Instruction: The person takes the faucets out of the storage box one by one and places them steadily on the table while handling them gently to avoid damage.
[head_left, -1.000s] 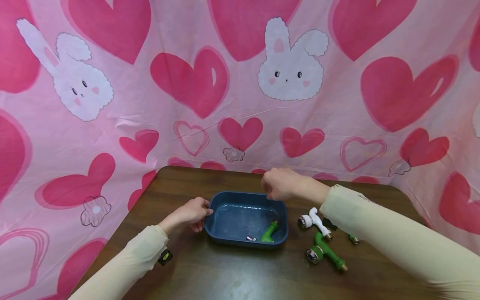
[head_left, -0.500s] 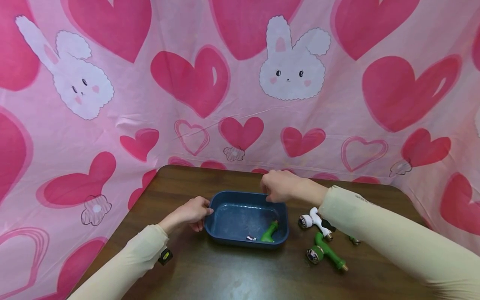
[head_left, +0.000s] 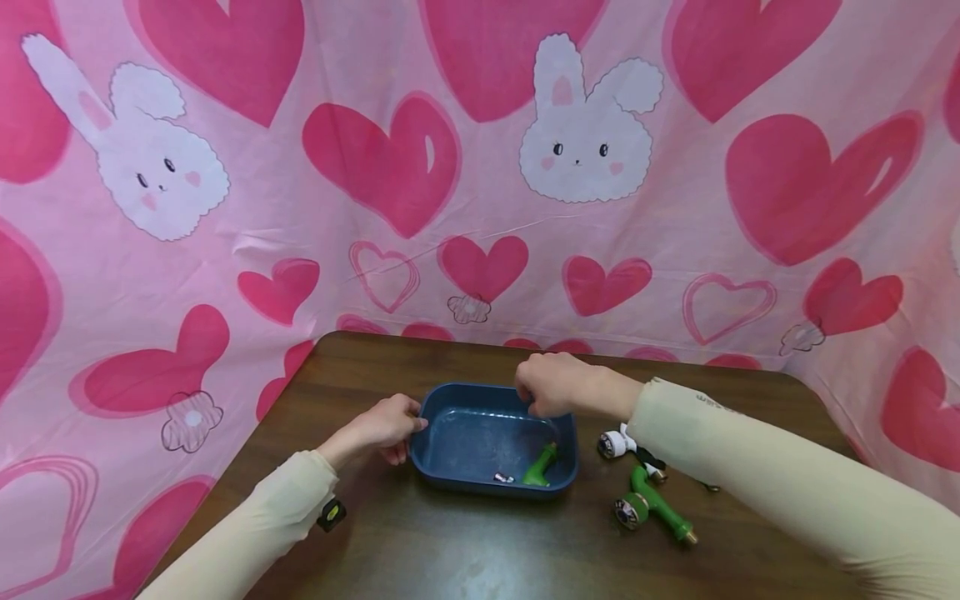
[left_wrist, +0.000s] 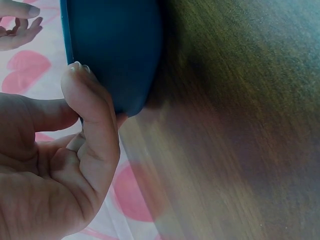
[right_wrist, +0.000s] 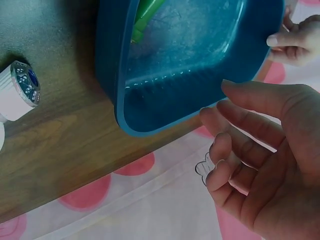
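A blue rectangular tub (head_left: 480, 488) stands on the table. At its left end my left hand (head_left: 386, 423) pinches the rim. My right hand (head_left: 558, 383) hovers at the back right corner. In the right wrist view its fingers (right_wrist: 250, 145) are loosely bent with nothing between them, and the thumb tip lies close to the rim; whether it touches, I cannot tell. Inside the tub lie a green tap body (head_left: 537, 471) and a small shiny metal piece (head_left: 503, 477). The left wrist view has the left fingers (left_wrist: 97, 120) against the tub's outer wall.
Right of the tub lie a white tap (head_left: 612, 444) and a green tap (head_left: 654, 504) with a brass end. My right sleeve (head_left: 720, 450) partly covers the white tap and another brass-ended piece (head_left: 711, 487). A pink heart-patterned cloth (head_left: 480, 200) hangs behind the wooden table (head_left: 420, 550).
My right hand has come slightly nearer and to the left, over the tub's back right corner. Its sleeve now covers more of the white tap. The left hand and tub have stayed put.
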